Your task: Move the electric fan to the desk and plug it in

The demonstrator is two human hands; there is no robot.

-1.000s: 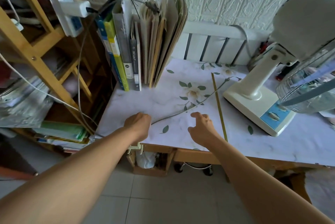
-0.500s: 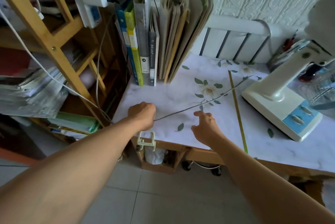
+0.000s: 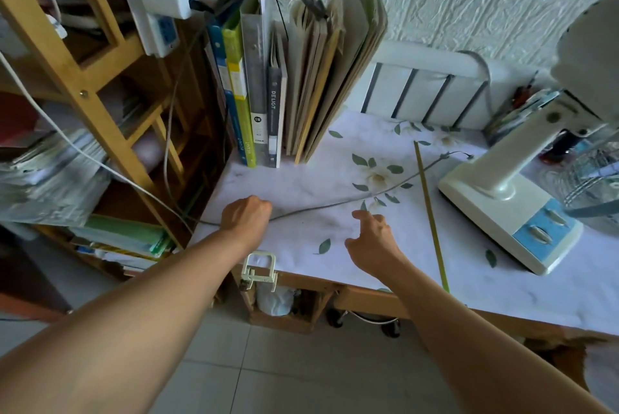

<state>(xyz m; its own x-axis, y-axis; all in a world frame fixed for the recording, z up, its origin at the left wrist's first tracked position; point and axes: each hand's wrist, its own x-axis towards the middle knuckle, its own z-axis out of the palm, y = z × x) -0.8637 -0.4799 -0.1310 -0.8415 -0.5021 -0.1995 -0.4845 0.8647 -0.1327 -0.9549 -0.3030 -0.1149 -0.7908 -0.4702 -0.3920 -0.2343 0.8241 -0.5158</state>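
Observation:
The cream electric fan [image 3: 502,199] stands on the right of the desk [image 3: 552,289], its base with a blue button panel facing me and its head cut off by the frame's right edge. Its grey cord [image 3: 338,203] runs left across the flowered desk cover. My left hand [image 3: 246,219] grips that cord near the desk's left edge. My right hand [image 3: 371,243] hovers just above the cover beside the cord, fingers loose, holding nothing. A white power strip [image 3: 150,12] hangs on the wooden shelf at upper left with one plug in it.
Upright books and folders [image 3: 288,79] stand at the desk's back left. A thin yellow-green stick [image 3: 430,212] lies across the cover. The wooden shelf [image 3: 83,92] full of papers is left of the desk. A white slatted rack [image 3: 422,92] lines the back wall.
The view has swung left and nearer, so the fan slid toward the right edge. My left hand keeps its grip on the cord; my right hand stays loose beside it.

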